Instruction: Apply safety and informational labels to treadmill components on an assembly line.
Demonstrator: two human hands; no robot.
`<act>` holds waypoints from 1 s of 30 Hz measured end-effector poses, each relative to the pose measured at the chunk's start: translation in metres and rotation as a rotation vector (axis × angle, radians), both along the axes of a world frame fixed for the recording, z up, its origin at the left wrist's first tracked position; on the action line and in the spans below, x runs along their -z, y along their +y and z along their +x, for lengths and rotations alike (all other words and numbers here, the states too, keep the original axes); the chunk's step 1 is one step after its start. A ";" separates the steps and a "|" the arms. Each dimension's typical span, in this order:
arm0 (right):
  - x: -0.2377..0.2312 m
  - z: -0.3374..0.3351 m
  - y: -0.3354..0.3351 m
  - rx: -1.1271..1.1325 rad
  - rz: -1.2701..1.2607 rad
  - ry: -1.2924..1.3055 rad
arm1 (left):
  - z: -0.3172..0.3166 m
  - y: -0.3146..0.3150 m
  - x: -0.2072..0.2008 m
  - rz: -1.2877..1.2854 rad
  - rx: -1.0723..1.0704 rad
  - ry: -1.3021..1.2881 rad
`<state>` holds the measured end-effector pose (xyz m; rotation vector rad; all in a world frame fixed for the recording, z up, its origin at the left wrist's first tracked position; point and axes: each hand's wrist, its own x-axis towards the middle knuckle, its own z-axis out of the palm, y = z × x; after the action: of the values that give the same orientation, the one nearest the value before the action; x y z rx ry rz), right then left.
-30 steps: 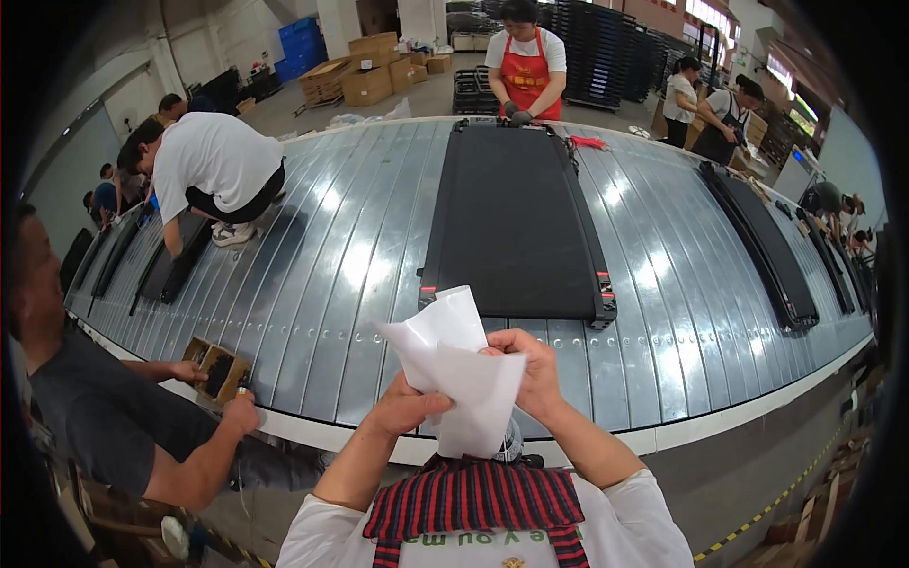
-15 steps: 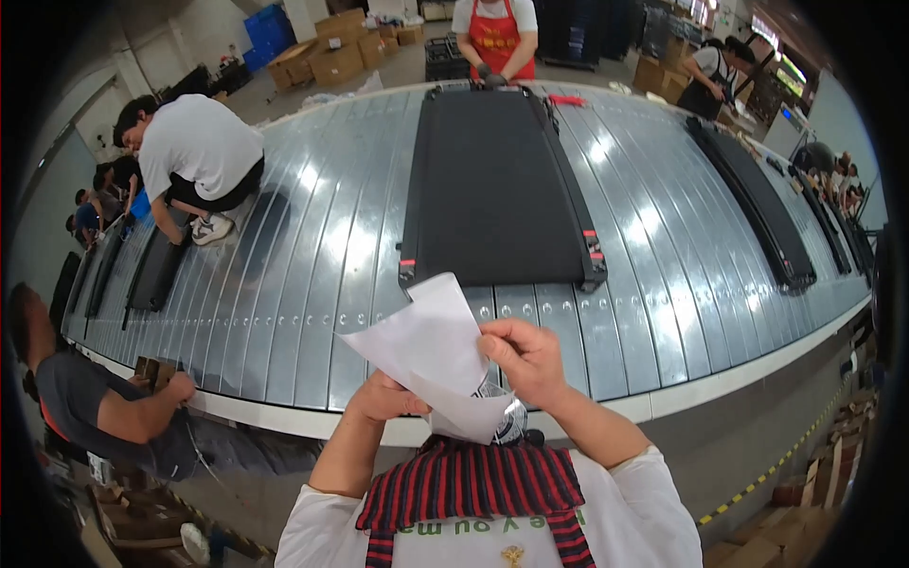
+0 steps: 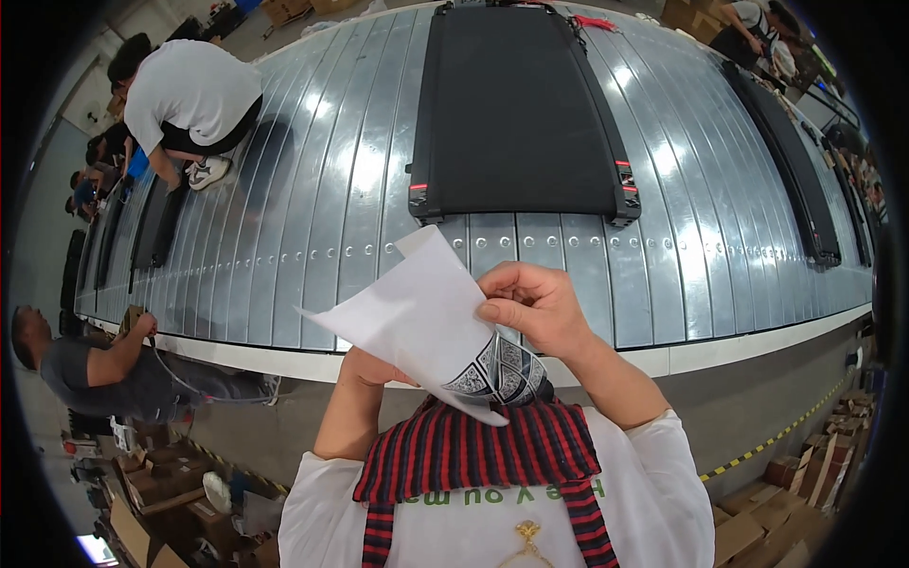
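Both of my hands hold a white sheet of paper [image 3: 402, 312] in front of my chest, over the near edge of the conveyor. My right hand [image 3: 540, 308] pinches its right edge between thumb and fingers. My left hand [image 3: 372, 367] grips the lower left part; the paper hides most of its fingers. The sheet is bent, with a corner sticking up at the top and a curled lower edge. Beyond it, a black treadmill deck [image 3: 521, 114] lies flat on the conveyor, apart from my hands. Its near corners carry red marks.
The metal-slat conveyor [image 3: 322, 237] spans left to right. A person in a white shirt [image 3: 194, 95] crouches on it; another in dark clothes [image 3: 104, 364] works at its near left edge. More black decks [image 3: 781, 161] lie at the right. Cardboard boxes [image 3: 767, 521] stand at lower right.
My view has tipped downward, so the deck sits higher in the picture. The paper has turned and spread leftward, covering more of my left hand. My right hand keeps its pinch.
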<state>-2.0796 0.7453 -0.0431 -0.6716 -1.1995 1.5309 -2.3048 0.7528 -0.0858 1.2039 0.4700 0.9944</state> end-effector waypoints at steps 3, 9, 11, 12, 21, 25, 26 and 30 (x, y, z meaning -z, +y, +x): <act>0.000 -0.020 0.016 -0.078 -0.053 0.030 | -0.020 0.019 0.003 0.034 0.002 -0.038; 0.014 -0.089 0.047 -0.145 -0.105 0.142 | -0.098 0.045 0.029 0.189 -0.077 0.168; 0.019 -0.113 0.057 -0.132 -0.151 0.137 | -0.120 0.054 0.045 0.216 -0.034 -0.005; 0.024 -0.124 0.061 -0.105 -0.196 0.139 | -0.129 0.061 0.043 0.210 -0.028 -0.011; 0.035 -0.154 0.097 0.926 0.356 -0.622 | -0.142 0.147 0.047 -0.447 -0.355 0.202; 0.056 -0.197 0.111 0.550 0.878 -1.237 | -0.097 0.156 0.066 -0.645 -0.117 0.124; 0.057 -0.199 0.108 0.541 0.872 -1.243 | -0.095 0.162 0.070 -0.611 -0.059 0.103; 0.061 -0.187 0.112 0.448 0.567 -1.053 | -0.101 0.170 0.061 -0.390 0.011 0.098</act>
<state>-2.2666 0.8575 -0.1044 -1.2942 -1.9560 0.3436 -2.4063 0.9232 -0.1469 0.9044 0.6988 0.7906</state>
